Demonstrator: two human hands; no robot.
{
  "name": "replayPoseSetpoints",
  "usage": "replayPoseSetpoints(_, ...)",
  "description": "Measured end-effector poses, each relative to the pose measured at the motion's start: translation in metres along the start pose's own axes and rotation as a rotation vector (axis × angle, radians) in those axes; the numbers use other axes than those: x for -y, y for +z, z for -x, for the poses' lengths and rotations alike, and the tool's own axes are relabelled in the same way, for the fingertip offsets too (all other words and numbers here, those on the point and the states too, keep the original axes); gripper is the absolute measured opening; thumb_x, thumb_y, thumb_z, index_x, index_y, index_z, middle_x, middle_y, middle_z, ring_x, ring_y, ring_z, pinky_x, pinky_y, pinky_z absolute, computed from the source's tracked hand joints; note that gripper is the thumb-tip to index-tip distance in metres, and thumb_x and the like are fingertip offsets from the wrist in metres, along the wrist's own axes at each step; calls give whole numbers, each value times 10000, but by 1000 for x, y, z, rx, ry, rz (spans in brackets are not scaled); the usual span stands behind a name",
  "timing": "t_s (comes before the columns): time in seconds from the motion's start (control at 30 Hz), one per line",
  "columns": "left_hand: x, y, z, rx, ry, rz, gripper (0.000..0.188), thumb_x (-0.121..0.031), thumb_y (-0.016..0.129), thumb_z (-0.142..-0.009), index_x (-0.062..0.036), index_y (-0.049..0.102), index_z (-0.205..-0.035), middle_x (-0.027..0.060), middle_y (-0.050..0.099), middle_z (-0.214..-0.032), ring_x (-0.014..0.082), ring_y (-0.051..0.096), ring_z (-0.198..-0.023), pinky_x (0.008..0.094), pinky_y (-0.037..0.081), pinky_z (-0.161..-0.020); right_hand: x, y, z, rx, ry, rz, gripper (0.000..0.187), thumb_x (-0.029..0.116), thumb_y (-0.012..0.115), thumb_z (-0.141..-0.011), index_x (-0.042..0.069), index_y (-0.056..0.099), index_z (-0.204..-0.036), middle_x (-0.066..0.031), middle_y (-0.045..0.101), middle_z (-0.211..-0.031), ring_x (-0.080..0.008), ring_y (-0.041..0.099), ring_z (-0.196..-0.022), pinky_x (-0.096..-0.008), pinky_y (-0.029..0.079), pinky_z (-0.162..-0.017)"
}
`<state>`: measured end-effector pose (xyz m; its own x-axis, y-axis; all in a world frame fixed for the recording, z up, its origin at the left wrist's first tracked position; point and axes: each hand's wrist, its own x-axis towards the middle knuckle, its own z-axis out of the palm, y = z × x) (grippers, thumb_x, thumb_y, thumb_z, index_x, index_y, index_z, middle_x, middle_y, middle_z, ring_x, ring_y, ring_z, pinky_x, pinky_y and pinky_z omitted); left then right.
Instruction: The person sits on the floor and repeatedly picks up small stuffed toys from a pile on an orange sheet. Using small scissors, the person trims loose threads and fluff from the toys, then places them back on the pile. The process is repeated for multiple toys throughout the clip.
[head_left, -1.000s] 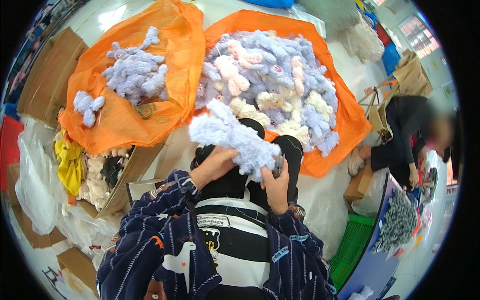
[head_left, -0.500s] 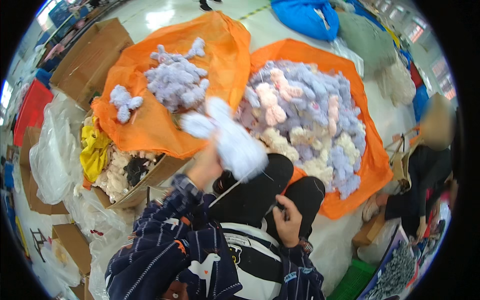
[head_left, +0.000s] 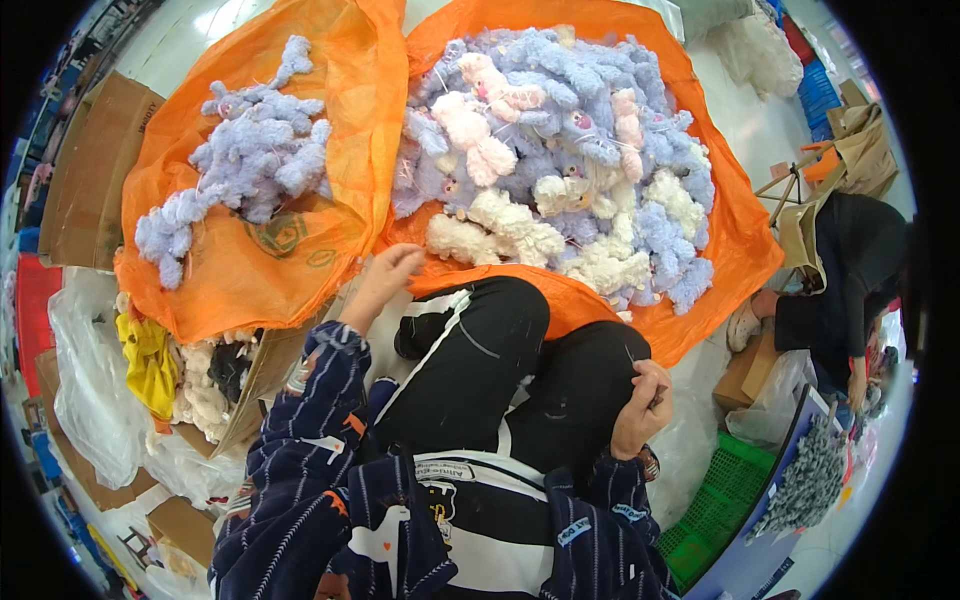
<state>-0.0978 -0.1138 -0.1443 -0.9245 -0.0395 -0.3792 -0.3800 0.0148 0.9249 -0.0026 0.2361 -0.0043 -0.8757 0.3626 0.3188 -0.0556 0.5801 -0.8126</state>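
Note:
My left hand (head_left: 385, 282) is over the near edge of the left orange sheet (head_left: 350, 150). It holds nothing, and its fingers are loosely stretched out. A heap of lavender plush toys (head_left: 260, 150) lies on that sheet. My right hand (head_left: 643, 408) is beside my right knee, its fingers pinched together; what they hold, if anything, is too small to make out. In front of my knees, the right orange sheet (head_left: 745, 255) bears a larger mixed pile, with lavender toys (head_left: 560, 80), pink toys (head_left: 475, 138) and cream-white toys (head_left: 515, 225).
At the left stand a cardboard box (head_left: 100, 170), clear plastic bags (head_left: 90, 370) and a yellow cloth (head_left: 148, 365) above pale plush pieces. To the right are a green plastic crate (head_left: 715, 500), a small carton (head_left: 750, 370) and a bent-over person (head_left: 850, 280) in dark clothes.
The lavender plush toy has left my left hand, which is now free of it. My right hand has moved right, from between my knees to beside the right one. The view has shifted.

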Motion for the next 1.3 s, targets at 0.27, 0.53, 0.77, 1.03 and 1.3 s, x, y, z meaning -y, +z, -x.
replayPoseSetpoints(0.27,136,17,-107,80,200,-542,287,-251,562,-844,-25,608,-1015,90,636,-916,179,600,-816,301,479,-727,-14,3,-5,-73,153,-8,273,127,378,-933,-15,550,-776,-89,545,-786,-136,438,-586,-243,365,-574)
replayPoseSetpoints(0.53,149,-9,-182,-343,-476,288,526,-361,568,-825,-114,434,-1269,64,495,-1153,198,479,-980,384,420,-817,-33,17,-18,-112,229,-78,412,338,331,-972,2,537,-852,-69,466,-667,-92,361,-515,-214,284,-480)
replayPoseSetpoints(0.77,188,-25,-232,-509,-342,813,390,-257,531,-861,-142,457,-1227,51,429,-1269,241,372,-1188,442,375,-928,-60,6,-15,68,226,-359,422,398,556,-859,-14,558,-952,-122,551,-810,-200,507,-620,-304,432,-558)
replayPoseSetpoints(1.03,155,-4,-210,-668,-149,597,197,-91,551,-842,-64,539,-1037,38,548,-1004,175,530,-895,302,460,-776,-22,48,-36,30,207,-127,376,324,337,-973,35,468,-771,-82,447,-656,-93,332,-490,-206,270,-452)
replayPoseSetpoints(1.3,-14,16,-73,-388,38,638,71,0,565,-815,-52,606,-840,31,576,-900,123,562,-719,262,498,-680,-13,68,-27,297,59,-74,169,100,479,-887,5,547,-765,-59,547,-720,-81,421,-531,-206,317,-494)
